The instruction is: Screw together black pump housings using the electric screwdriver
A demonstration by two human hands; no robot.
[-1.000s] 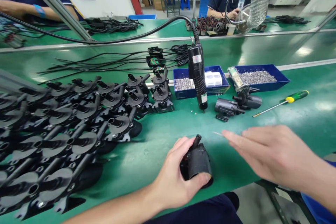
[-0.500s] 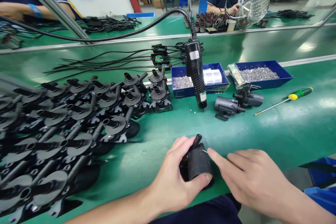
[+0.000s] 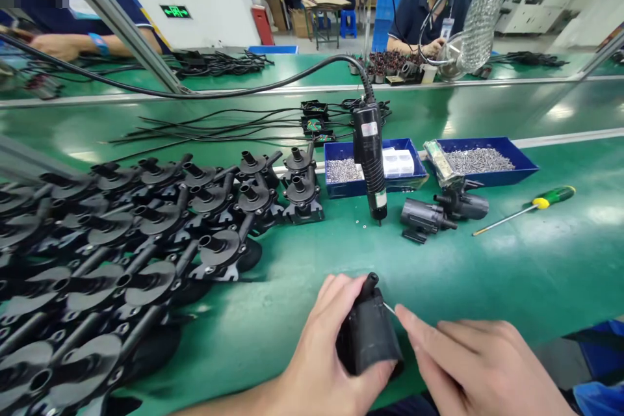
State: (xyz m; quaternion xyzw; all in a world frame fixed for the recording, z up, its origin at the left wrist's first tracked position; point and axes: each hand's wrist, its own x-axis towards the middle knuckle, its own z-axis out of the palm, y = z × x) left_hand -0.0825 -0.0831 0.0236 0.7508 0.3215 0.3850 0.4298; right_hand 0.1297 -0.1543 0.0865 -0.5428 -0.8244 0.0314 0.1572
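A black pump housing [image 3: 373, 331] is in my left hand [image 3: 326, 351], whose thumb and fingers wrap round it from the left. A short pipe stub [image 3: 372, 281] points up from its far end. Pinched in my right hand [image 3: 468, 357] is a thin silver screw [image 3: 389, 307], its far tip against the housing's upper right edge. The rest of the screw is hidden by my fingertips. Beyond my hands hangs a black electric screwdriver [image 3: 369, 156] with its bit pointing down.
Rows of black pumps [image 3: 219, 250] fill the left side. Behind the electric screwdriver are a blue bin [image 3: 341, 190] of small metal parts and another blue bin [image 3: 524, 169] of screws. Two loose pumps [image 3: 422, 214] and a hand screwdriver [image 3: 550, 198] lie right. Co-workers sit across the bench.
The camera has tipped up, so the bench and my hands sit lower in view. More of the screw's shaft shows between my right fingertips and the pump housing.
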